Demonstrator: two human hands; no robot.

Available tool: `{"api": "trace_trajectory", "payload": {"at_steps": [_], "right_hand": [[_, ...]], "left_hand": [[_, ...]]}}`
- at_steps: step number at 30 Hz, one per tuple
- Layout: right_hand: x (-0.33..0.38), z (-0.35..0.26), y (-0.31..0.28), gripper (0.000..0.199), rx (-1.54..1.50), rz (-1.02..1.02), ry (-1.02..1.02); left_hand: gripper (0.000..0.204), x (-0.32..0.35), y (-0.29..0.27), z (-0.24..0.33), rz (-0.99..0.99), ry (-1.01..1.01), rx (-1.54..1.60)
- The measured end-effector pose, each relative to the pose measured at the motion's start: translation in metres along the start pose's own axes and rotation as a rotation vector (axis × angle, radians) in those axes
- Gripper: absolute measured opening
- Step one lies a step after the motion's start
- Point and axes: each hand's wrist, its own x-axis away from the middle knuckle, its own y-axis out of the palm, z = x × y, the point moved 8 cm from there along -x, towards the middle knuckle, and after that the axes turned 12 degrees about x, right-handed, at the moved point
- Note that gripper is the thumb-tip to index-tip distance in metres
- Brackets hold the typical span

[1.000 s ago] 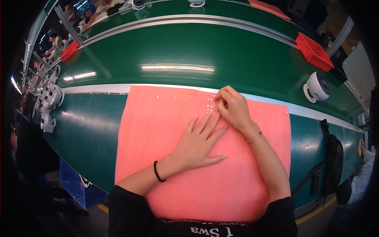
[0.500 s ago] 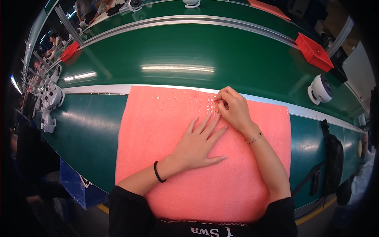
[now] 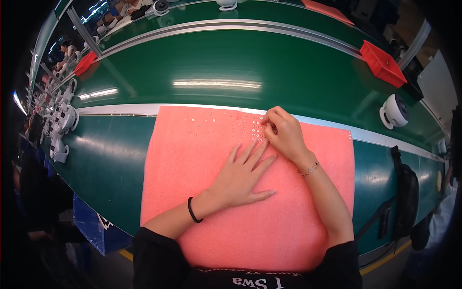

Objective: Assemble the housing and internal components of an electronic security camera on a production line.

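A pink foam sheet [image 3: 192, 164] lies on the green workbench in front of me. My left hand [image 3: 240, 176] rests flat on it, fingers spread, a black band on the wrist. My right hand [image 3: 284, 134] is curled at the sheet's far edge, its fingertips pinched over rows of several tiny shiny parts [image 3: 243, 126] set in the foam. Whether a part sits between the fingers is too small to tell. A thin bracelet circles my right wrist.
A green conveyor belt [image 3: 216, 67] runs behind the sheet. A red bin [image 3: 382, 62] sits at the far right and another red bin [image 3: 85, 62] at the far left. A white round device [image 3: 395, 111] stands at right; several white devices [image 3: 62, 120] line the left edge.
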Motion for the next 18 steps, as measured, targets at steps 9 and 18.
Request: {"api": "trace_trajectory", "payload": {"at_steps": [9, 18], "right_hand": [[0.0004, -0.0015, -0.0002, 0.001, 0.014, 0.012, -0.019], [0.0004, -0.0023, -0.0016, 0.002, 0.01, 0.016, -0.027]], "left_hand": [[0.076, 0.0005, -0.0007, 0.0007, 0.007, 0.006, 0.0], [0.076, 0.0002, -0.0005, 0.0009, 0.004, 0.002, 0.005]]}}
